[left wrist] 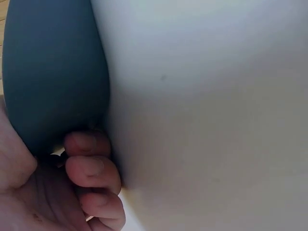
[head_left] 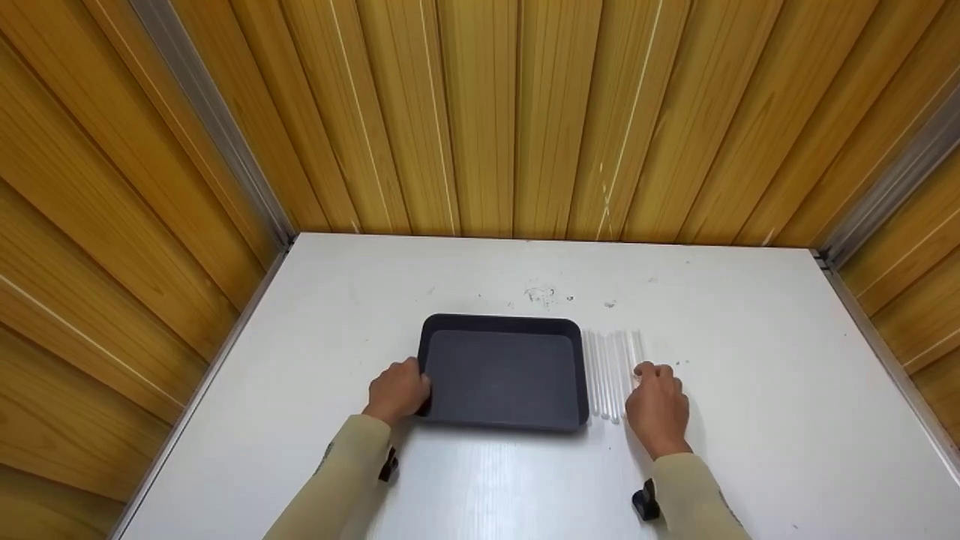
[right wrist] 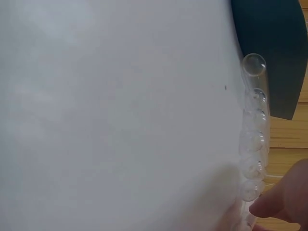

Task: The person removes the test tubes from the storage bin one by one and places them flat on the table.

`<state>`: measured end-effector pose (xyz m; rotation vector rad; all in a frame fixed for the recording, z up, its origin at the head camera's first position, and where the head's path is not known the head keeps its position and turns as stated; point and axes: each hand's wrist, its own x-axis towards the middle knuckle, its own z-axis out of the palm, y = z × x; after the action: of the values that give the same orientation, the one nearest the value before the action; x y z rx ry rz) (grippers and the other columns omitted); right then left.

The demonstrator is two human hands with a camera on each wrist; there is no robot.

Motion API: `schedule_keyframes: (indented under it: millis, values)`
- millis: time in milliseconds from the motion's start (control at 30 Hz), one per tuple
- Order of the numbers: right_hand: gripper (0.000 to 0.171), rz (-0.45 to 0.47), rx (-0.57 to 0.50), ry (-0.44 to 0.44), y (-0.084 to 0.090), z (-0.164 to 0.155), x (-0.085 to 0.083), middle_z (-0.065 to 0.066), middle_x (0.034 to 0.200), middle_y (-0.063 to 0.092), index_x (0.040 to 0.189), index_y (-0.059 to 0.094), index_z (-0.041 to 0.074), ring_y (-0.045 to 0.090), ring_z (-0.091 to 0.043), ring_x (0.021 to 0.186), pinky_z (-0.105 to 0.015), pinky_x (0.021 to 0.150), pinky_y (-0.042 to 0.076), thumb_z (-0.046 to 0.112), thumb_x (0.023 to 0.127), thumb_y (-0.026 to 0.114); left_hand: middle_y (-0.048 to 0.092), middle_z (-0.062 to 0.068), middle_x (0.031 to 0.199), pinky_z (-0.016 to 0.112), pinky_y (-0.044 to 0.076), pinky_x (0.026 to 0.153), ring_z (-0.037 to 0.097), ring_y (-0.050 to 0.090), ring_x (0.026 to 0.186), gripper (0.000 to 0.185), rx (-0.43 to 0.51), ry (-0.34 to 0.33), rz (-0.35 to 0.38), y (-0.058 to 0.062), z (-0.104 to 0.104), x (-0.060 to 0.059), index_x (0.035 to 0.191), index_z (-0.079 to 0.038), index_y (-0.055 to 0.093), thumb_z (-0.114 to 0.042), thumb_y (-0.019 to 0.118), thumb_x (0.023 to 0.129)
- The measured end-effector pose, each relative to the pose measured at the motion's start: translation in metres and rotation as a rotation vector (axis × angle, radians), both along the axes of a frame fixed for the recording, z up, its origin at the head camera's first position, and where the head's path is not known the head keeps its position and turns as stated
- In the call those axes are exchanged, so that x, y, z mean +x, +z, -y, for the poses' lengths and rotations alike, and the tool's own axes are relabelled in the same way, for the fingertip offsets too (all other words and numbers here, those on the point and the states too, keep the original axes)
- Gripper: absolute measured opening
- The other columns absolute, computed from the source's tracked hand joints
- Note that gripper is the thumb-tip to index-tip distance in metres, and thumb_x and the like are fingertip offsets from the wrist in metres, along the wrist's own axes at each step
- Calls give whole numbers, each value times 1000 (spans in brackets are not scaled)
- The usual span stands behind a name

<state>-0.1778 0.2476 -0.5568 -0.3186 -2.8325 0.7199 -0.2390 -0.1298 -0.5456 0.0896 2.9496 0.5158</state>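
A dark grey rectangular tray (head_left: 501, 379) lies flat on the white table with nothing in it. My left hand (head_left: 397, 390) grips its left side near the front corner; in the left wrist view the fingers (left wrist: 94, 168) curl under the tray's wall (left wrist: 55, 72). Along the tray's right side, several clear test tubes (head_left: 609, 375) lie in a row, parallel. My right hand (head_left: 658, 409) pinches a tube at the row's right end, its grip partly hidden by the hand. The right wrist view shows the rounded tube ends (right wrist: 252, 141) and the thumb (right wrist: 274, 202) against one near the bottom.
The white table (head_left: 322, 322) carries dark scuff marks behind the tray. Yellow wood-patterned panels (head_left: 480, 120) stand at the back and both sides, with grey metal strips (head_left: 217, 120) in the corners. A black wrist device (head_left: 645, 501) sits at the right sleeve.
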Motion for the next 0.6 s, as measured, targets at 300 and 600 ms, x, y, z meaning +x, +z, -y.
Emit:
schedule_keyframes:
  millis: [300,600]
  values:
    - [26,29,-16,-6,3,1,-3,-30,120,53,110,57,-7,54,-45,105,-55,82,43,1,88,48,67,15,87,43,49,63,23,61,72,27,21,17,36,1,4,-1,100,1,62,-24,53,93]
    - [32,-63,-11,-13,16,0,-3,-28,123,53,119,55,-5,51,-44,107,-54,83,42,2,88,48,57,6,71,34,38,54,20,54,61,35,65,58,40,10,6,0,88,-7,55,-41,51,96]
